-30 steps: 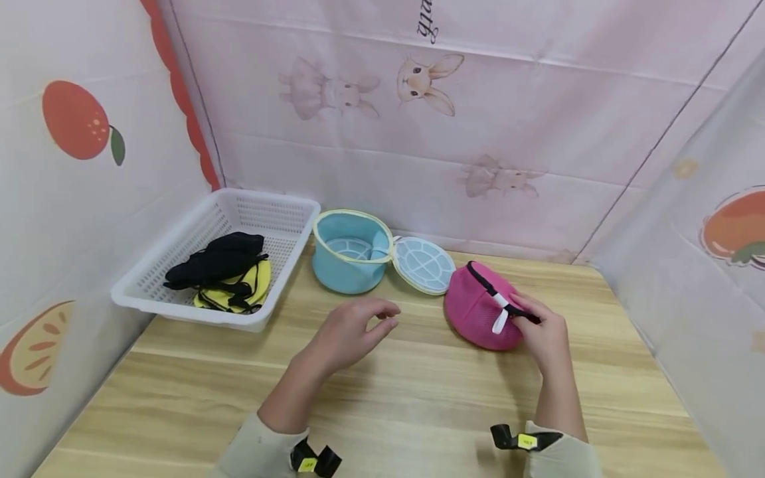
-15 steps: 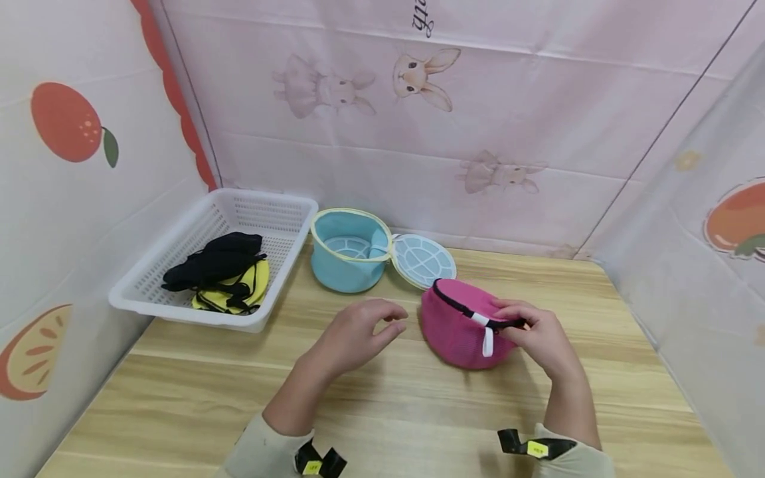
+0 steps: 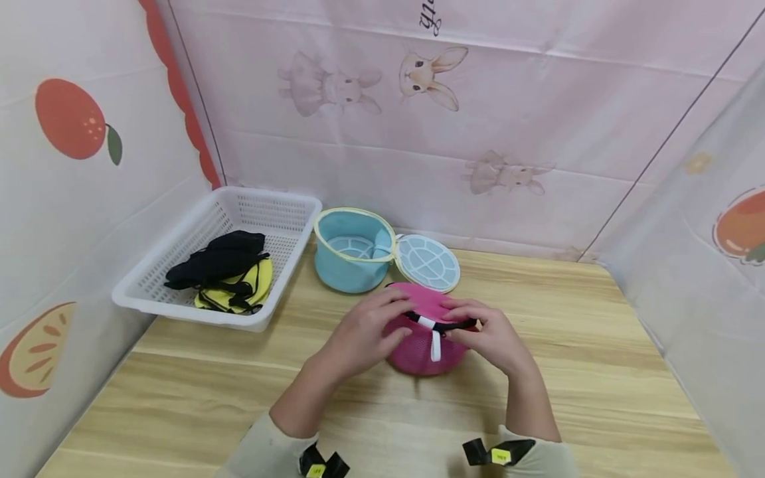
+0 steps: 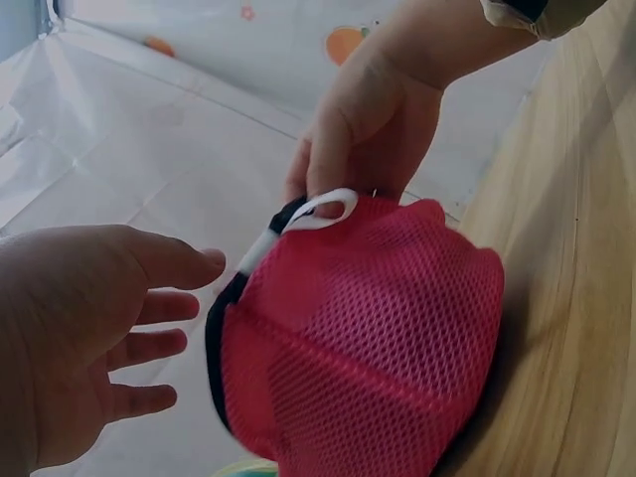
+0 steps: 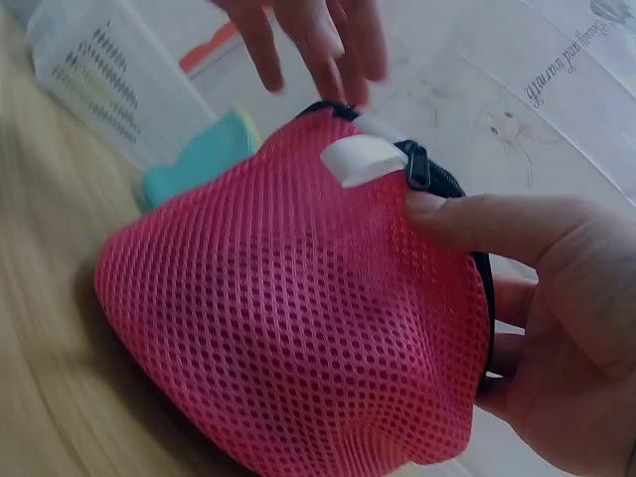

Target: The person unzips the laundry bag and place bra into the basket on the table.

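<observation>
Head view: looks down on a pale wood-grain table (image 3: 597, 378), with a pink wall (image 3: 370, 162) behind printed with rabbits (image 3: 421, 74), and white side walls bearing fruit prints (image 3: 70, 119). Pink mesh bag (image 3: 415, 352) upright on the table, towards the near side. Left hand (image 3: 363, 335) at its left edge, thumb and fingers parted; right hand (image 3: 495, 340) pinching the black zipped rim (image 3: 459, 325) opposite. Just behind, a blue pouch (image 3: 346, 273) with its round lid (image 3: 428, 262) laid back; further left, a white basket (image 3: 185, 315) with a black bundle (image 3: 218, 261) and a yellow piece (image 3: 263, 282) inside.

Left wrist view: left thumb and fingers spread wide, holding nothing, close beside the rim; cannot tell whether any fingertip touches. Table grain along the right, creased wall beyond.

Right wrist view: right thumb on the bag beside the zip pull (image 5: 417, 169), fingers behind the rim. Left fingers blurred near the far edge. Printed lettering (image 5: 566, 55) on the wall, upper right.
</observation>
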A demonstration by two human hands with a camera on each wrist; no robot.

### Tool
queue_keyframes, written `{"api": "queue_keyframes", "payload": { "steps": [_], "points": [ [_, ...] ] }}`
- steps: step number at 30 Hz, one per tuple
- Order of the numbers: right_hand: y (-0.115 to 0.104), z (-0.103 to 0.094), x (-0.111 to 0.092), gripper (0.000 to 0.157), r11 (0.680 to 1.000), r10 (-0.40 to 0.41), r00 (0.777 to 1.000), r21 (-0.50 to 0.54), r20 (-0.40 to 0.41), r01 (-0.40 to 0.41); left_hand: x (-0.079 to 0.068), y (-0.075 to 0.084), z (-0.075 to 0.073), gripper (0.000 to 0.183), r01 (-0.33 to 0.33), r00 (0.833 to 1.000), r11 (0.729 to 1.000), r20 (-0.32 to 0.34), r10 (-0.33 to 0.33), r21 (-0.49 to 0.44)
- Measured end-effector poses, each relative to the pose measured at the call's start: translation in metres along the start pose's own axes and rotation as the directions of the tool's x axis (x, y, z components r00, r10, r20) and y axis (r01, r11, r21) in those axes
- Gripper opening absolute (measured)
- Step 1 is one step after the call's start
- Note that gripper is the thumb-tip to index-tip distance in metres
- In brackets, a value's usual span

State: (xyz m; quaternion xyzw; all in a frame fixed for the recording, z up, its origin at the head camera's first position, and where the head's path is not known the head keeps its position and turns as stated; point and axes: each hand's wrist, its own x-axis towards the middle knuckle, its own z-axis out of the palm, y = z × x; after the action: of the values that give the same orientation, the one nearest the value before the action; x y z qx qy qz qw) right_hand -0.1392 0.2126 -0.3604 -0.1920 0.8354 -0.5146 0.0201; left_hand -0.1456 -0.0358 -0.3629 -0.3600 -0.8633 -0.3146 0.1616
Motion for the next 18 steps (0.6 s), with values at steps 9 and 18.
{"api": "queue_keyframes", "payload": {
  "steps": [9, 18],
  "points": [
    [0.022, 0.022, 0.01, 0.017, 0.998, -0.061, 0.998, -0.027, -0.02, 0.061, 0.005, -0.002, 0.017, 0.024, -0.023, 0.999, 0.992, 0.034, 0.019, 0.128],
    [0.017, 0.03, 0.011, 0.022, 0.984, -0.126, 0.99, -0.133, -0.059, 0.117, 0.005, -0.012, 0.022, 0.018, -0.037, 0.997, 0.989, -0.058, 0.045, 0.144]
  ]
}}
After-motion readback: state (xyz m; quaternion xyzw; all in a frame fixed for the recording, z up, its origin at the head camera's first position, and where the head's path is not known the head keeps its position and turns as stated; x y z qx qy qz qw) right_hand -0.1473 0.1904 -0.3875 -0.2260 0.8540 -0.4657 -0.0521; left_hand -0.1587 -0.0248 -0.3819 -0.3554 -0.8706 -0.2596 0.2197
